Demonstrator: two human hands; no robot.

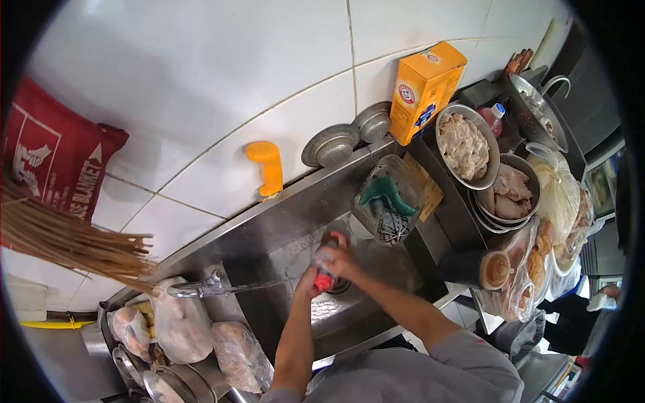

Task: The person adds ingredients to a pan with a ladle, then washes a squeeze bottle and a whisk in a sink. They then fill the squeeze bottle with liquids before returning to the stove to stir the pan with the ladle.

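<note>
Over the steel sink basin (262, 295), my two hands are close together. My left hand (307, 282) is closed around the lower part of a small object with a bright red end (324, 281). From above, my right hand (339, 260) wraps the same object and hides most of it, so I cannot tell its exact kind. Water streams from the faucet (215, 285) toward my left hand. Just beyond my right hand stands a clear container (403, 174) with a green scouring pad (390, 193) and a wire whisk (393, 228).
Two metal sink strainers (330, 146) and an orange baking soda box (423, 94) line the back wall. Bowls of raw meat (463, 148) and bagged food crowd the right counter. Bagged meat (181, 322) and pot lids sit left, below a straw broom (74, 228). A person (571, 322) stands far right.
</note>
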